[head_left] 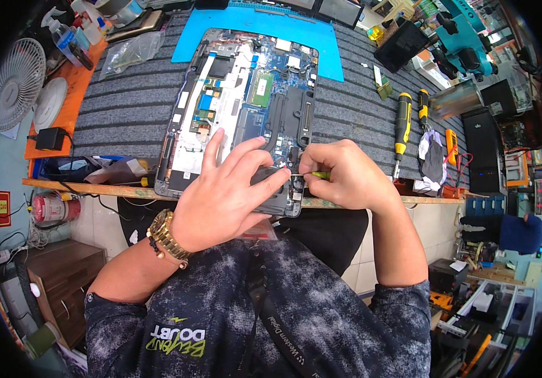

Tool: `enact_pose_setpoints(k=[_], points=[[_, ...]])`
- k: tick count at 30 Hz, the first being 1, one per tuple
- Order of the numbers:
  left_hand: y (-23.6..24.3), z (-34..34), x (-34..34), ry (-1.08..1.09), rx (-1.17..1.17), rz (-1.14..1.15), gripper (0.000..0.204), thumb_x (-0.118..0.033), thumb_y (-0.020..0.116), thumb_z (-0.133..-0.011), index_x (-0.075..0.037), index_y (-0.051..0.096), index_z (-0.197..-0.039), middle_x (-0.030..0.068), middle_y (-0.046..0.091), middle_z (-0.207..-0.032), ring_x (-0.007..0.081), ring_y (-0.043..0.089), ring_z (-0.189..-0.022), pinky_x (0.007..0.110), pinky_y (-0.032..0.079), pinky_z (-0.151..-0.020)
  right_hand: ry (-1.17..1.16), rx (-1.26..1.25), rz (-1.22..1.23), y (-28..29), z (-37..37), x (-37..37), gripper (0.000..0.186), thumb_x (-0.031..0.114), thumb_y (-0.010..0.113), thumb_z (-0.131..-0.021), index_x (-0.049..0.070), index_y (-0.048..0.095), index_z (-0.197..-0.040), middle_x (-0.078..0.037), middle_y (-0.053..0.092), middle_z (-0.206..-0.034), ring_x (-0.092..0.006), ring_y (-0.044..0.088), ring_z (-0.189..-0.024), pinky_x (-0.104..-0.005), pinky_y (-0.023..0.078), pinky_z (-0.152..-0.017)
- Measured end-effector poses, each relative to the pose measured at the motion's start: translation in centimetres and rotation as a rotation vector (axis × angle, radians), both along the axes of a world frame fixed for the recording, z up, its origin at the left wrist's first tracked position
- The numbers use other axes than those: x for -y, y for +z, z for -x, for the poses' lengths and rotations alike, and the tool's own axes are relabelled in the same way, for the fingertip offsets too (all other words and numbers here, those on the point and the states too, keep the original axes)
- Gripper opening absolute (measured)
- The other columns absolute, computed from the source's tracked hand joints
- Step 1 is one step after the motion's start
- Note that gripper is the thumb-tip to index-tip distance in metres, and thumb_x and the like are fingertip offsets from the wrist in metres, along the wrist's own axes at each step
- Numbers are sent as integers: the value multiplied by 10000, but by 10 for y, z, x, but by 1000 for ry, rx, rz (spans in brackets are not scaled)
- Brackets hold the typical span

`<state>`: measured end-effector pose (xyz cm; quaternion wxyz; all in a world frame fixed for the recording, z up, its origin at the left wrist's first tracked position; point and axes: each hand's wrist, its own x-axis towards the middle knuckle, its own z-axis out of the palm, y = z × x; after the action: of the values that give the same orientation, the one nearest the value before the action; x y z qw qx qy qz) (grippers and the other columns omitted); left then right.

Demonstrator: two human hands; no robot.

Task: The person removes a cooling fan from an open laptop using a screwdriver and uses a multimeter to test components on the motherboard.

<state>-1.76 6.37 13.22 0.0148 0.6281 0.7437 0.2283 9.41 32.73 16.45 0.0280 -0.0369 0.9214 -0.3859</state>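
Now both hands (220, 198) on laptop (239, 101).

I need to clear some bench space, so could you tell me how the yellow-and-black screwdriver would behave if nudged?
The screwdriver looks round-bodied, so it may roll, though the ribbed grey mat probably slows it. It seems rigid, and its rubbery handle unlikely to slip.

— What is sitting in front of you? 
— The opened laptop (239, 107) is lying on the ribbed mat (126, 107), its near edge reaching the bench edge, its far end overlapping the work mat (309, 31).

— And your hands? 
— Your left hand (224, 195) is resting on the laptop's near end; your right hand (340, 176) is sitting just beside it, to the right. Two screwdrivers (403, 123) are lying further right; a fan (13, 85) is standing far left.
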Motion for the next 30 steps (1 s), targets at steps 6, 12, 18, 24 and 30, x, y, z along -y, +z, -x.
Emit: enact_pose_setpoints(k=[6, 12, 18, 24, 30], points=[[0, -1, 0, -1, 3, -1, 858, -287, 970, -752, -235, 664, -1552, 73, 587, -1394, 363, 485, -1548, 752, 227, -1321, -7, -26, 8, -2, -1, 0, 106, -3, 788, -874, 19, 718, -950, -78, 687, -712, -177, 670, -621, -350, 521, -601], [-3, 1, 0, -12, 15, -22, 834, -281, 965, -743, -226, 686, -1527, 72, 584, -1383, 358, 488, -1544, 754, 223, -1324, 16, -46, 4, -4, -1, -2, 118, -13, 796, -862, 25, 710, -933, -72, 675, -695, -172, 658, -603, -355, 508, -585], [-2, 0, 0, -4, 18, -10, 837, -276, 963, -741, -237, 686, -1530, 70, 585, -1369, 356, 486, -1548, 752, 218, -1328, 4, -39, 39, -5, -2, -2, 116, -14, 791, -855, 27, 709, -927, -71, 682, -702, -167, 665, -617, -346, 514, -596], [-2, -1, 0, 3, 17, -16, 841, -282, 965, -739, -253, 689, -1533, 65, 588, -1365, 353, 487, -1544, 751, 208, -1332, -9, -18, 50, -5, -5, -2, 118, -20, 783, -852, 32, 708, -927, -64, 696, -725, -173, 672, -633, -348, 520, -606], [-3, -1, 0, 7, 18, -33, 785, -298, 961, -739, -269, 728, -1489, 53, 603, -1367, 354, 498, -1535, 748, 207, -1332, 36, -75, -2, -6, -5, -4, 129, -16, 789, -845, 41, 712, -932, -88, 709, -759, -244, 687, -643, -366, 531, -611]])
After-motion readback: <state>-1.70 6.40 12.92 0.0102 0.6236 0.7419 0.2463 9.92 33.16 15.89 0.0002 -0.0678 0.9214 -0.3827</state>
